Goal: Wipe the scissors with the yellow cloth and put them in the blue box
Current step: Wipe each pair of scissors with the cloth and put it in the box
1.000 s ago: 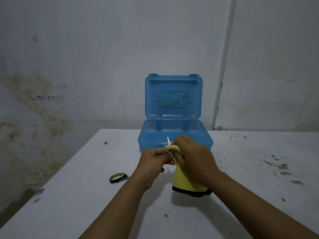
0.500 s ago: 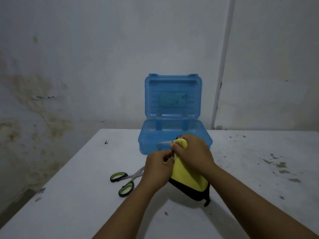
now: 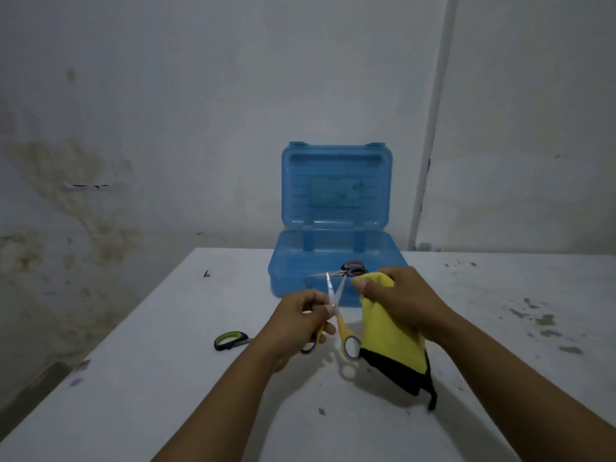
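Note:
My left hand (image 3: 301,320) holds yellow-handled scissors (image 3: 343,335) near the pivot, with the blades pointing up and slightly spread. Just to their right, my right hand (image 3: 405,300) grips the yellow cloth (image 3: 390,338), which has a black edge and hangs down; cloth and blades are apart. Behind both hands stands the open blue box (image 3: 286,278) with its lid upright. Inside it lie scissors with red and black handles (image 3: 353,269). Green-handled scissors (image 3: 230,340) lie on the table to the left, partly hidden by my left wrist.
The white table (image 3: 166,378) is stained and speckled on its right side. Its left edge runs diagonally at the left, and a stained wall stands close behind the box.
The cloth has come off the blades and moved right. The yellow-handled scissors now stand exposed in my left hand with their blades spread. My left arm now covers more of the green-handled scissors.

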